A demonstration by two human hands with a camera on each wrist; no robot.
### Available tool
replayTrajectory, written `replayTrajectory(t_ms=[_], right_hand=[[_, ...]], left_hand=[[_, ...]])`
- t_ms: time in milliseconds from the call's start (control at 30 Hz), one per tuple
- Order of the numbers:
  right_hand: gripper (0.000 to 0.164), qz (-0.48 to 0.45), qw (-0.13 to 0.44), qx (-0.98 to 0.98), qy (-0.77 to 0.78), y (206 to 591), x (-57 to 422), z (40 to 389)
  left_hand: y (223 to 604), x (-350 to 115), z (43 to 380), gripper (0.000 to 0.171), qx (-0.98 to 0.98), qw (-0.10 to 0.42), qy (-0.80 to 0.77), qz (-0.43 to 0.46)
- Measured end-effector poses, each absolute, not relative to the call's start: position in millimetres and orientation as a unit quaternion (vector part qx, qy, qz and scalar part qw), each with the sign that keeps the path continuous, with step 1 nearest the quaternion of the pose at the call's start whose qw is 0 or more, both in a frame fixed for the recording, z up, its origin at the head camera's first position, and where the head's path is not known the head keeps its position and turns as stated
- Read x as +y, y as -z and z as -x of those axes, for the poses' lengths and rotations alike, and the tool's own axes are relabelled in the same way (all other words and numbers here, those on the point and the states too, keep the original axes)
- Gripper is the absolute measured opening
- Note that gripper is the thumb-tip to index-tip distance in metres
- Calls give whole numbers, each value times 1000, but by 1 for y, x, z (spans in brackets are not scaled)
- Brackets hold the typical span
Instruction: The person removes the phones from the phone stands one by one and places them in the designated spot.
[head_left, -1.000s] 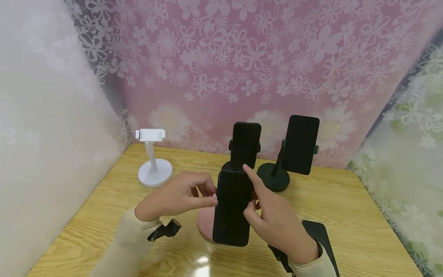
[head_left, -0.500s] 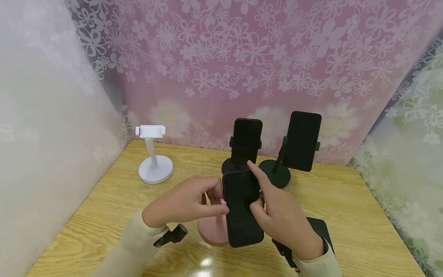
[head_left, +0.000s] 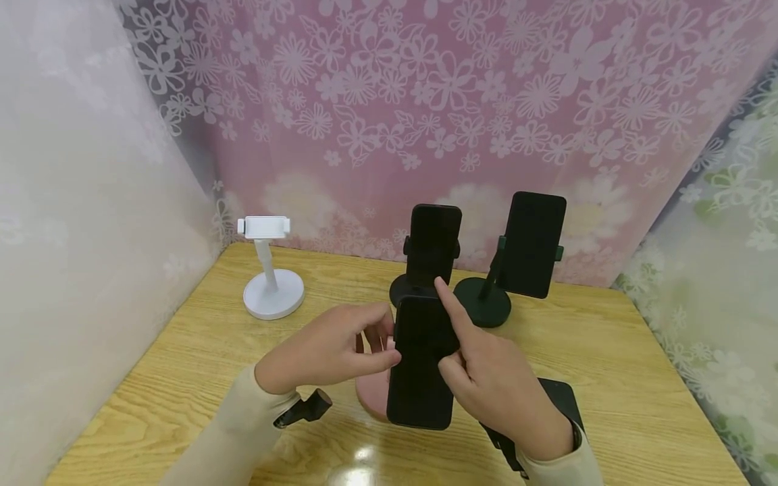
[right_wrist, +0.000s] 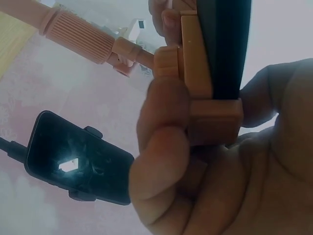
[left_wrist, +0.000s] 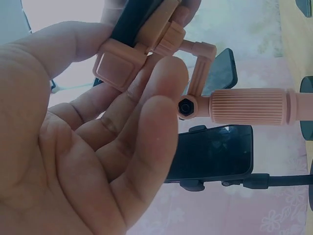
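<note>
A black smartphone (head_left: 421,364) stands upright in the clamp of a pink phone stand (head_left: 371,391); its screen hides most of the stand in the head view. My left hand (head_left: 334,347) grips the clamp at the phone's left edge, thumb in front and fingers behind. In the left wrist view the clamp end (left_wrist: 117,66) lies between thumb and fingers, near the ribbed column (left_wrist: 249,106). My right hand (head_left: 489,374) holds the opposite clamp end (right_wrist: 215,121), its index finger stretched up along the phone's side. Its other fingers curl behind the clamp.
A white phone stand (head_left: 273,295) without a phone is at the back left. Behind the held phone are a black stand's phone (head_left: 434,239) and a dark green stand (head_left: 483,304) bearing another phone (head_left: 532,243). A dark phone-like slab (head_left: 562,401) lies beneath my right forearm.
The held phone and both hands have shifted slightly right. Half a second ago the phone leaned; now it stands straighter. Both hands keep their hold.
</note>
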State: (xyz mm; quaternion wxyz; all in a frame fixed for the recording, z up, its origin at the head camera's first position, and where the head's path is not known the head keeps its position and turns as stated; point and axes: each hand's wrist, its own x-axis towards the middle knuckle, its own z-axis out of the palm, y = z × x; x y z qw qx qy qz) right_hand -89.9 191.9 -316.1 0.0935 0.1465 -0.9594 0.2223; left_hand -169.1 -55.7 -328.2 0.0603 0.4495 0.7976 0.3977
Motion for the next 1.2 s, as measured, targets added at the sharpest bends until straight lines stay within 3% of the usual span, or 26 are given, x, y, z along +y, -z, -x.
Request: replayTrajectory(t_ms=[467, 700, 833, 967, 1200], right_hand=[[84, -140, 14, -947, -290, 313, 195, 94], [85, -137, 8, -944, -298, 313, 195, 94], [87, -133, 33, -950, -280, 313, 194, 93], [89, -130, 83, -953, -260, 316, 193, 90], [94, -132, 292, -928, -189, 310, 188, 87]], left_hand=[[327, -54, 166, 16, 814, 35, -381, -437], [327, -53, 168, 20, 804, 75, -411, -423], [329, -54, 172, 26, 804, 98, -416, -415], [330, -54, 173, 22, 809, 105, -405, -412], [329, -56, 171, 19, 815, 102, -391, -415]])
